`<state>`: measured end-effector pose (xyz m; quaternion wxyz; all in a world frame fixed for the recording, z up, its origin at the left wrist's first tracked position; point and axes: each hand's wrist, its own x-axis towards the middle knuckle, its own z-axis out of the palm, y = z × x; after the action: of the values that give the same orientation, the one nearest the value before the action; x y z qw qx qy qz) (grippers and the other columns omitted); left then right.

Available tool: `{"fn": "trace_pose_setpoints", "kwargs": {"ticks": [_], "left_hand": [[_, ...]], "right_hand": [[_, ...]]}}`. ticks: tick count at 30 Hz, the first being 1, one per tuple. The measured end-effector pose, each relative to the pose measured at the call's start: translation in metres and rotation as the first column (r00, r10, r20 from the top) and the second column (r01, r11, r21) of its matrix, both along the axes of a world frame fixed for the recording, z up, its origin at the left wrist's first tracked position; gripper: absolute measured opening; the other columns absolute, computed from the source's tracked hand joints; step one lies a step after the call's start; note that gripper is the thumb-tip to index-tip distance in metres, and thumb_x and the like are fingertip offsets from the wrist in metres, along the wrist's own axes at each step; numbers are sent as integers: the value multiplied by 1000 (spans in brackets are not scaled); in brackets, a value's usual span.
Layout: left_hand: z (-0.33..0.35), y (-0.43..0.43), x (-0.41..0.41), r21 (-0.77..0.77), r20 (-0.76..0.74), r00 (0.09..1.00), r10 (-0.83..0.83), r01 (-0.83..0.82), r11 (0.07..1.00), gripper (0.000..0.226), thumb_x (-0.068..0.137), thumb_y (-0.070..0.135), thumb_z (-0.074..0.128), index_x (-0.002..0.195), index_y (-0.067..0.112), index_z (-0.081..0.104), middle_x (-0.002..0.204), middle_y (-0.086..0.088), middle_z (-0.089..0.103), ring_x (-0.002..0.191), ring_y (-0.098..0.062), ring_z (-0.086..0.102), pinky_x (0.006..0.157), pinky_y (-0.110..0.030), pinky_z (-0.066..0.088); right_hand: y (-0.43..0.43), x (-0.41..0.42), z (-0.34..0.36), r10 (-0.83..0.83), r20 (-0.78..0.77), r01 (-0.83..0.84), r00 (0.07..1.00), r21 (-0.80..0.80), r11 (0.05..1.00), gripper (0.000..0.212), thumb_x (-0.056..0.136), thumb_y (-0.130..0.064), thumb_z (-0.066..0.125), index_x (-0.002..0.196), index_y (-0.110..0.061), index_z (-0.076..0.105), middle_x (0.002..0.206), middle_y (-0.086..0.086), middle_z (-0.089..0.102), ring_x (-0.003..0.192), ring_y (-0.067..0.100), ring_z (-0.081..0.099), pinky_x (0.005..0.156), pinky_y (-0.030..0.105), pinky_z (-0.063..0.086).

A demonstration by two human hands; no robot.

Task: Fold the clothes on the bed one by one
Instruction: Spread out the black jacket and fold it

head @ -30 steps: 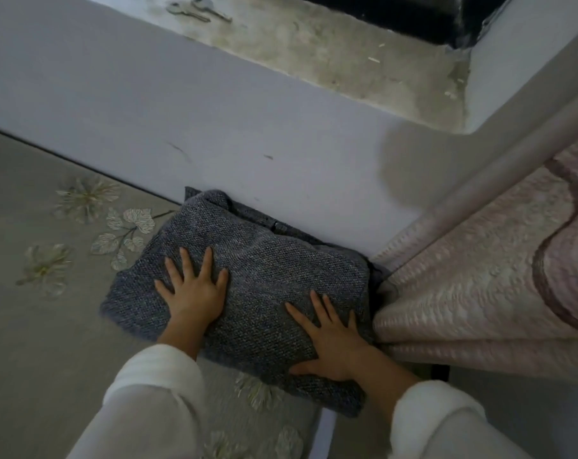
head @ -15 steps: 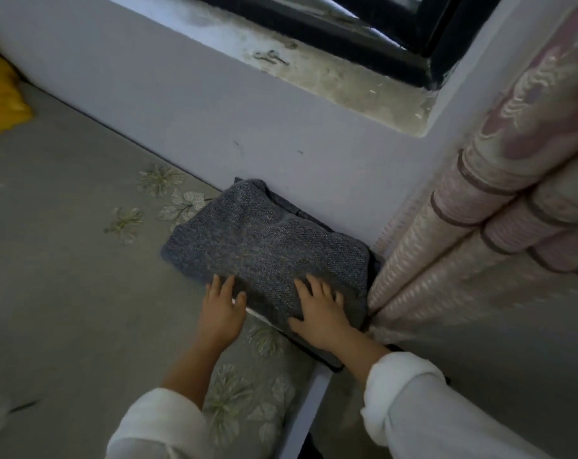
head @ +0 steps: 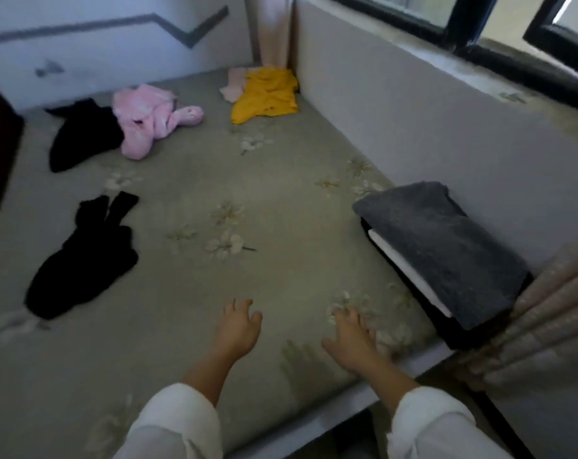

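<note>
**Both hands empty over the bed, next garment not yet picked**

You are looking down at a grey bed with a faint flower print. Your left hand and right hand hover low over bare sheet near the front edge, well apart from any clothing. The fingers of both hands are loosely spread and hold nothing; the right hand is blurred.

To your right, against the wall under the window, sits a folded stack: a grey knit on top, with something white and something dark beneath it. The unfolded clothes lie further off. A black garment is crumpled to your left, the nearest loose piece. Further back lie another black garment, touching a pink fluffy garment. In the far corner a yellow garment lies partly over a pale pink cloth.

The likely step is fetching the next piece. To do it well, take the near black garment alone, pull it to the bare middle of the bed, and spread it flat before folding, smoothing wrinkles outward. Keep it apart from the finished stack.

No brand, label or readable writing shows anywhere.
</note>
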<state>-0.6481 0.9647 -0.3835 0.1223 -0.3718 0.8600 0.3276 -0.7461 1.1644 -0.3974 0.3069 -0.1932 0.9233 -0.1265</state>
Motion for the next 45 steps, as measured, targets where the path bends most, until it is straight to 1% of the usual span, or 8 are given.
{"fn": "trace_pose_setpoints", "kwargs": {"ticks": [8,15,24,30,36,39,42,45], "left_hand": [[24,-83,180,-59,17,955,295,-293,954,46,100,33,38,142,14,39,150,-13,32,139,-29,23,111,-38,23],[22,-147,247,-39,50,883,467,-466,884,48,99,33,39,144,15,36,153,-13,25,140,-31,20,111,-38,25],[-21,-297,248,-32,56,840,539,-538,842,47,100,29,40,144,12,35,153,-14,25,141,-29,19,112,-39,24],[-101,-364,271,-44,185,812,553,-556,830,51,99,29,42,146,12,30,153,-13,25,140,-29,21,111,-37,25],[-184,-401,293,-60,360,794,490,-504,862,68,97,42,42,152,19,8,159,-17,2,145,-35,4,116,-40,14],[-213,-421,285,-171,348,803,484,-453,875,82,93,55,42,152,22,-3,158,-19,-9,145,-40,-5,117,-44,5],[-239,-438,273,-170,313,809,497,-468,867,89,89,64,41,151,24,-9,157,-20,-16,144,-41,-13,116,-49,4],[-257,-438,272,-209,322,803,502,-457,865,90,89,67,33,150,24,-16,154,-21,-24,142,-42,-19,116,-52,4]], "right_hand": [[-135,114,22,359,-18,-360,933,-47,932,67,90,-44,54,146,-20,26,153,4,17,139,27,23,109,44,25],[-244,153,23,548,15,-547,836,-35,836,66,91,-43,52,147,-19,26,153,4,21,139,26,23,109,44,25],[-410,128,-41,619,93,-612,780,-97,785,64,95,-37,52,148,-12,26,151,11,26,137,28,28,112,41,30],[-494,133,-112,671,121,-671,731,-52,740,65,95,-38,50,149,-14,22,151,8,23,137,26,26,113,42,27],[-555,139,-171,690,62,-690,721,-23,724,66,94,-38,50,148,-15,21,151,4,27,136,23,29,110,39,30],[-581,135,-190,681,-9,-681,732,-33,732,69,93,-37,52,149,-15,18,151,4,27,136,22,28,109,39,29],[-617,126,-201,664,-57,-666,746,-111,738,80,90,-34,57,152,-18,9,150,6,28,136,24,30,110,42,32],[-651,118,-209,672,-55,-674,738,-98,732,97,85,-39,64,152,-28,-6,136,8,36,125,26,38,101,39,42]]}}
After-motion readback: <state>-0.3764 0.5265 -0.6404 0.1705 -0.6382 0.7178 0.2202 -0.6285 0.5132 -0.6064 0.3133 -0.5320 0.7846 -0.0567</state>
